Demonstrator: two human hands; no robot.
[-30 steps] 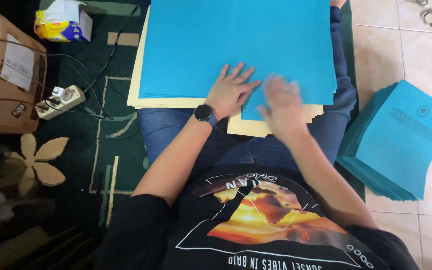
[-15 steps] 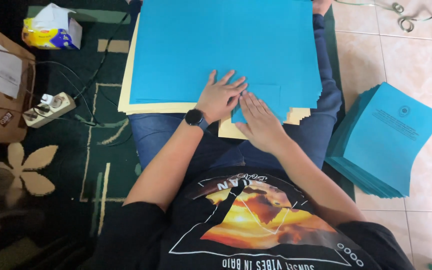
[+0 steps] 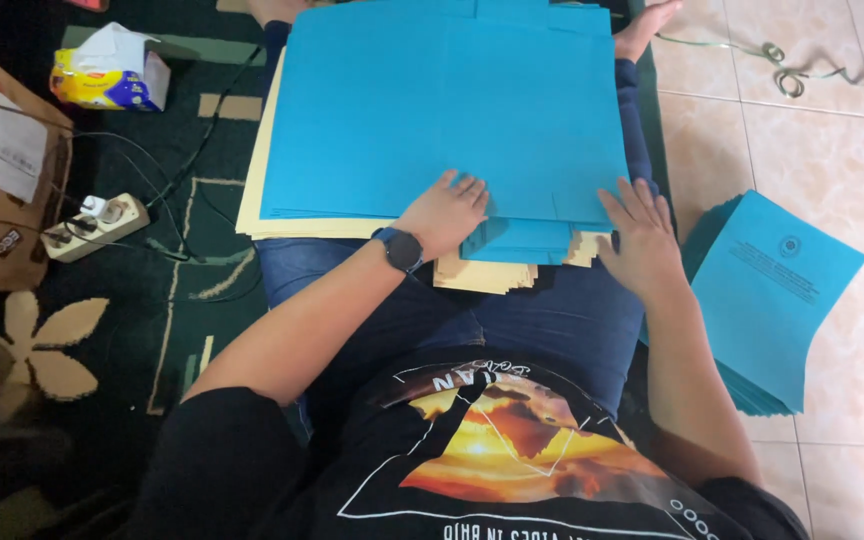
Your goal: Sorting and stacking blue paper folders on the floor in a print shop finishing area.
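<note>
1. We sit on the floor with a large blue sheet (image 3: 452,110) spread flat across our legs. It lies on a stack of cream sheets (image 3: 262,215), which stiffen the soft lap into a working surface.

2. Our left hand (image 3: 444,212) rests palm down on the near edge of the blue sheet. The fingers are extended and slightly spread, gripping nothing. The flat palm pins the sheet so it does not slide off the stack.

3. Just beyond the left fingertips, toward the right hand, a folded blue flap (image 3: 517,240) overhangs the near edge. Below it the cream edges fan out in steps.

4. Our right hand (image 3: 642,240) lies open at the right near corner of the sheet, fingers extended and apart, holding nothing. We cannot tell whether the fingertips press the sheet or only touch its edge.

5. Outward of the right fingers, a pile of folded blue covers (image 3: 767,300) sits on the tiled floor (image 3: 812,150), within arm's reach.

6. Well beyond the left fingers, on the dark rug (image 3: 152,290), lie a power strip (image 3: 92,228), a tissue box (image 3: 112,72) and a cardboard box (image 3: 2,190), all apart from the sheets.

7. A wristwatch (image 3: 402,250) sits on the left wrist, behind the knuckles.
</note>
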